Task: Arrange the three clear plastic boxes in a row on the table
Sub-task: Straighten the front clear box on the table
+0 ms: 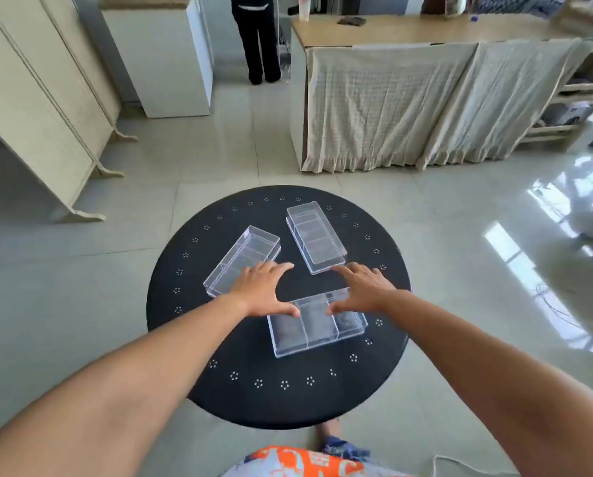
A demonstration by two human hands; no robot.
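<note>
Boxes lie scattered, not yet in a row: both hands spread wide, holding nothing, the left hand's fingers [278,268] over the left box [241,261], the right hand's fingers [348,270] at the far box [315,235], thumbs over the near box [317,323] on the round bench [219,373]. Next, I judge, each angled box needs turning parallel.

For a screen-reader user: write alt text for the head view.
Left hand and right hand reach, fingers spread, over three clear boxes, near, left and far, lying unaligned on a round black table.
</note>
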